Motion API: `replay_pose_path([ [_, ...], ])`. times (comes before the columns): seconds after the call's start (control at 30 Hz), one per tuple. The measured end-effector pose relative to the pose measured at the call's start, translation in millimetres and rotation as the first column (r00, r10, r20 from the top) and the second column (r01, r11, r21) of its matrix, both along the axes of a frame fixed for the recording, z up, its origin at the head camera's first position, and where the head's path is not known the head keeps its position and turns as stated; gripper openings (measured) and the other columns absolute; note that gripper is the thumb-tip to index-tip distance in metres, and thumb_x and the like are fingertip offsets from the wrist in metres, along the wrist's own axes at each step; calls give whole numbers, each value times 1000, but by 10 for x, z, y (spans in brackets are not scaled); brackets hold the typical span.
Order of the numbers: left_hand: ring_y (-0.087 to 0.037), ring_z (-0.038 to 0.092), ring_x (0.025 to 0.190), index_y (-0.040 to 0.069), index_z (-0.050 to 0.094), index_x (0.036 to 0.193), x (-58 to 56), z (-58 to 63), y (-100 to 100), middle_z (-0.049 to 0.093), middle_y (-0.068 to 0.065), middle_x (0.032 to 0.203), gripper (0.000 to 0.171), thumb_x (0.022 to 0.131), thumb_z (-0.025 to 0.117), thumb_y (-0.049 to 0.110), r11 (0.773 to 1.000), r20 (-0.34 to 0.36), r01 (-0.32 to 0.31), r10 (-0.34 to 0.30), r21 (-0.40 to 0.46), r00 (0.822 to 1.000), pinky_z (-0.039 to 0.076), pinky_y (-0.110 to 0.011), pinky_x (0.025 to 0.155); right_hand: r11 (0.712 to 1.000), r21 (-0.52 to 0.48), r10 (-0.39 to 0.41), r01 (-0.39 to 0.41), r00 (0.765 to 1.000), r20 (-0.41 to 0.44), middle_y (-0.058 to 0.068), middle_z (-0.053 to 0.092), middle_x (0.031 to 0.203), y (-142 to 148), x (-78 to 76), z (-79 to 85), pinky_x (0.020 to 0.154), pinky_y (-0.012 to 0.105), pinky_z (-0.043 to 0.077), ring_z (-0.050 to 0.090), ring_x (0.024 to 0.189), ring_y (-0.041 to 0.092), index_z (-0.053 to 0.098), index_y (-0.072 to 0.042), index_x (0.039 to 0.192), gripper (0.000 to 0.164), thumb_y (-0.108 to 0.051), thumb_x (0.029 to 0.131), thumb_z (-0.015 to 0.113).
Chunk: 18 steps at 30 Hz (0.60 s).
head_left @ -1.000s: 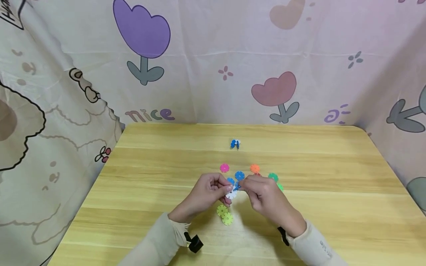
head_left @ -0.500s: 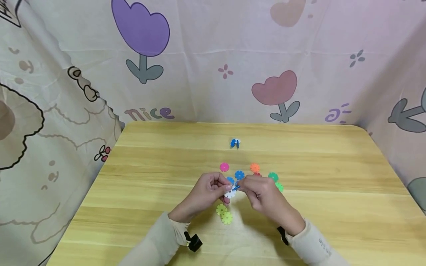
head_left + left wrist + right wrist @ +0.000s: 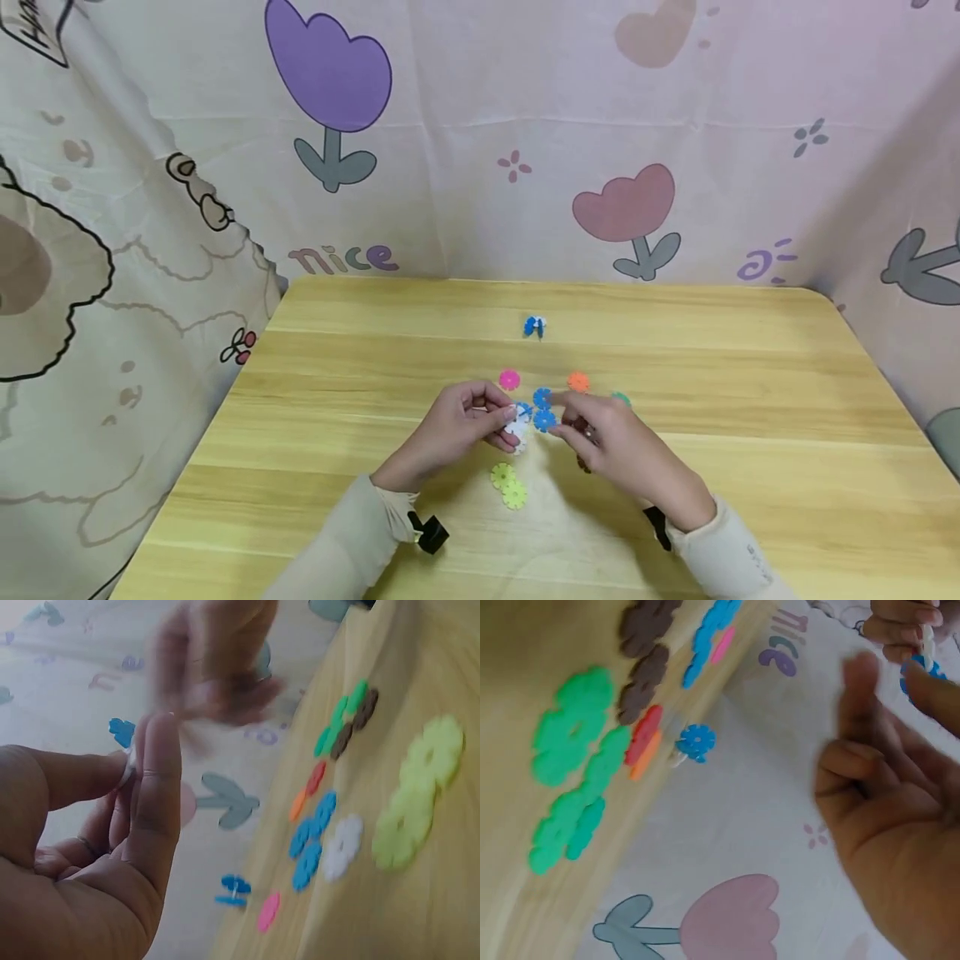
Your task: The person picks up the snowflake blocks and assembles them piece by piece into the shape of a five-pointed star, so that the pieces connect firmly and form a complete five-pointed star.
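My left hand (image 3: 465, 425) pinches a white notched disc (image 3: 129, 769) between thumb and fingers, above the table. A blue notched disc (image 3: 121, 732) is joined to the white one and sticks out past the fingertips. My right hand (image 3: 618, 437) is just to the right, blurred in the wrist views, its fingers loosely bent and holding nothing. Below the hands lie several blue discs (image 3: 544, 420) and another white disc (image 3: 343, 847), partly covered by my left hand in the head view.
Farther back stands a small blue-and-white joined piece (image 3: 535, 326). Around the hands lie a pink disc (image 3: 509, 380), an orange disc (image 3: 578, 382), a red disc (image 3: 643, 735), several green discs (image 3: 574, 727), brown discs (image 3: 643, 682) and two yellow-green discs (image 3: 514, 495). A printed cloth (image 3: 450, 167) hangs behind the table.
My right hand has let go of the blue disc and moved right, its fingers opening. My left hand has shifted slightly left, still pinching the white disc with the blue one joined to it.
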<state>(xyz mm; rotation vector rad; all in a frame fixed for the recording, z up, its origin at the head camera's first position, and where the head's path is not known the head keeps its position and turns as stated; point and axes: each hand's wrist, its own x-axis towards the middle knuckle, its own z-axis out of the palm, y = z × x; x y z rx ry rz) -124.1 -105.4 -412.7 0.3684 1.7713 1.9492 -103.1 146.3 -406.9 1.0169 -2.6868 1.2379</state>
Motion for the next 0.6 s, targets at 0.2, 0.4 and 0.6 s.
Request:
replay_pose_path([
  [0.2,-31,76,86,-11,58,111,-43,-28,-120,64,-16,98,15,102,63,-1,999,25,-46,45,21,999,64,-43,81,975,196,82,-102,991,106,-12,62,78,-116,106,-100,61,20,52,51,65,-2,73,-5,100,9,-12,96,76],
  [0.4,-33,76,88,-10,57,110,-36,4,-119,61,-17,97,14,100,64,-3,998,29,-42,41,45,999,63,-44,84,941,324,65,-95,993,103,-11,47,70,-408,262,-186,52,20,42,41,60,2,62,-14,94,33,-36,86,85],
  [0.6,-24,75,83,-9,59,108,-29,26,-105,67,-15,96,15,98,68,1,999,-26,-31,31,-9,999,65,-39,78,884,467,49,-30,998,-28,-13,43,71,-499,301,-229,50,22,37,40,58,4,55,-17,88,43,-46,81,87],
])
